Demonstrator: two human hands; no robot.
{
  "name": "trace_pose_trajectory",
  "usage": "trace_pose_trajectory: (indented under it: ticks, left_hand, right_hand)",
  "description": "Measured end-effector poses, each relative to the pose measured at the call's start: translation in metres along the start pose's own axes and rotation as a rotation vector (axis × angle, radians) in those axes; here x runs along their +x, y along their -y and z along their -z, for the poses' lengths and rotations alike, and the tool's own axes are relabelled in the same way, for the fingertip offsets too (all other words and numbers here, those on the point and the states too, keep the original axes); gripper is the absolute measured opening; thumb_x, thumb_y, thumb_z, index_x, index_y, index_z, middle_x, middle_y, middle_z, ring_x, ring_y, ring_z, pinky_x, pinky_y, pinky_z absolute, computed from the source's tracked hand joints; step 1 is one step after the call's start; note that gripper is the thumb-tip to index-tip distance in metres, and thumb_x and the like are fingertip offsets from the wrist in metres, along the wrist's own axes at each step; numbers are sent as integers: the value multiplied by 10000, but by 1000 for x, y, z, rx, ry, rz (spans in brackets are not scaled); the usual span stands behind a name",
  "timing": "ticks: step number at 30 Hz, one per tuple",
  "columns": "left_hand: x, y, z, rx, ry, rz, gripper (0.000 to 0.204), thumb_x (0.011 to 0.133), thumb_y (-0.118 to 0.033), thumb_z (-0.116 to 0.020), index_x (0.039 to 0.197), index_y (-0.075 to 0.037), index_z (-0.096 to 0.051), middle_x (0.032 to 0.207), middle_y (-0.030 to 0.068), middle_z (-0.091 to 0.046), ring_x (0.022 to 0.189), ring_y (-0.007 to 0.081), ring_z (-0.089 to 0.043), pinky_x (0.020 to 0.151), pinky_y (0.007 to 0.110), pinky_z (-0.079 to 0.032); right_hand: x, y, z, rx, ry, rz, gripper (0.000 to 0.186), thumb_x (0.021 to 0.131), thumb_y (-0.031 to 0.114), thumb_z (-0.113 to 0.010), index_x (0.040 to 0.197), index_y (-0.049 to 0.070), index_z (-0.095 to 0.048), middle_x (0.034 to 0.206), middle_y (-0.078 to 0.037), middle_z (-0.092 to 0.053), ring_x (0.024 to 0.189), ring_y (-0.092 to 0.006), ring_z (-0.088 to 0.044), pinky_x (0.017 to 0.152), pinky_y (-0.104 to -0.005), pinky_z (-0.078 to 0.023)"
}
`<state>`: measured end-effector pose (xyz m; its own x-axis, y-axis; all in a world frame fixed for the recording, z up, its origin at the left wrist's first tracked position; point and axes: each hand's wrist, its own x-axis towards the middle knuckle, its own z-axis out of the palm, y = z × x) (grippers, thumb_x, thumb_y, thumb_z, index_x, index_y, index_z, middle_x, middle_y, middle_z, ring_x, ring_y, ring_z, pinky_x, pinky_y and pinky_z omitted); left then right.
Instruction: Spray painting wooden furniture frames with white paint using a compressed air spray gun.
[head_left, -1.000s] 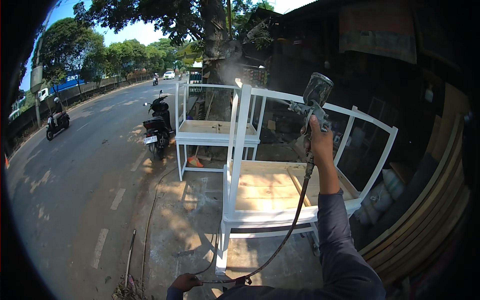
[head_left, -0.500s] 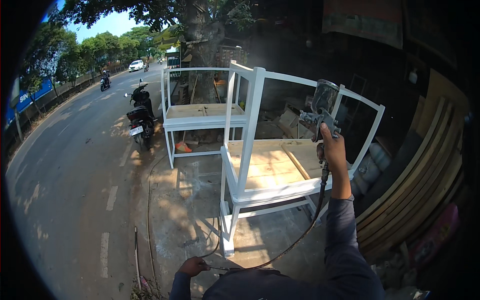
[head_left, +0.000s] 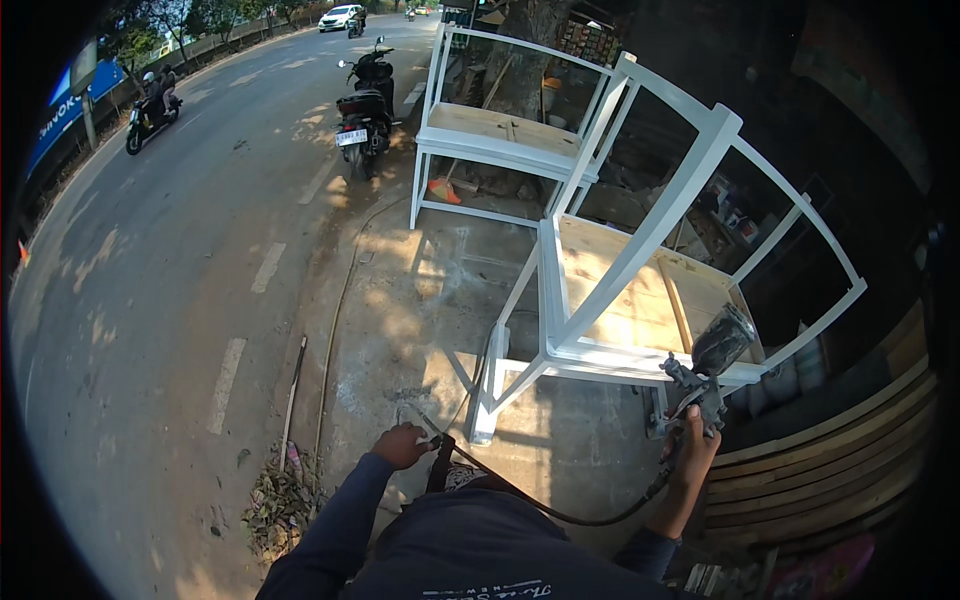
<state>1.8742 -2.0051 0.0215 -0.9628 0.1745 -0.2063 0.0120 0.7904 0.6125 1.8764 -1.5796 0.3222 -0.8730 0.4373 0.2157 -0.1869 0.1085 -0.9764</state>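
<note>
My right hand [head_left: 692, 450] is wrapped round a metal spray gun [head_left: 700, 395] with a dark paint cup [head_left: 723, 340] on top. The gun is beside the near lower rail of a white-painted wooden frame [head_left: 640, 235], which has tall posts and a bare wood panel [head_left: 610, 285]. A dark air hose [head_left: 560, 512] runs from the gun's handle across my body to my left hand [head_left: 402, 446], whose fingers are closed on it. A second white frame [head_left: 500, 150] stands farther back. Whether the gun touches the near frame I cannot tell.
Long timber boards [head_left: 820, 470] are stacked at the right. A parked motorcycle [head_left: 367, 110] stands at the road's edge on the left. Dry leaves [head_left: 280, 510] and a thin stick [head_left: 294, 390] lie on the ground. A motorbike with riders [head_left: 153, 112] is on the road.
My right hand has lowered the spray gun from the upper frame opening to the lower rail. The view has tilted down and left. The left hand still grips the hose.
</note>
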Motion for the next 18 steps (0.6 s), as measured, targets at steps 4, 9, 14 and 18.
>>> trace_pose_trajectory:
  ticks: [4, 9, 14, 18]
  left_hand:
    - [19, 1, 26, -167, 145, -160, 380, 937, -397, -672, 1032, -32, -719, 1000, 206, -689, 997, 392, -653, 861, 475, -507]
    - [40, 11, 103, -271, 93, -198, 296, 962, -304, -668, 1048, -24, -715, 1012, 192, -689, 993, 378, -651, 862, 464, -509]
    - [48, 113, 173, -316, -73, -97, 241, 949, -261, -689, 1048, -45, -724, 998, 172, -696, 962, 373, -662, 845, 433, -523]
    - [11, 243, 216, -45, -127, 269, 288, 912, -318, -705, 1024, -55, -736, 1009, 188, -701, 963, 384, -672, 863, 470, -532]
  right_hand:
    - [24, -17, -110, 464, 217, -48, 364, 935, 195, -725, 1184, -6, -552, 932, -133, -655, 482, -130, -505, 399, -260, -399]
    - [62, -86, -218, 754, 555, -202, 410, 943, 272, -642, 1274, 56, -533, 951, -120, -674, 447, -147, -506, 391, -278, -373]
    - [86, -137, -344, 1000, 737, -416, 434, 870, 294, -663, 1212, 45, -564, 934, -170, -692, 404, -172, -468, 393, -291, -374]
    - [110, -148, -436, 1022, 722, -438, 462, 858, 313, -674, 1213, 40, -561, 935, -170, -684, 405, -169, -468, 391, -289, -377]
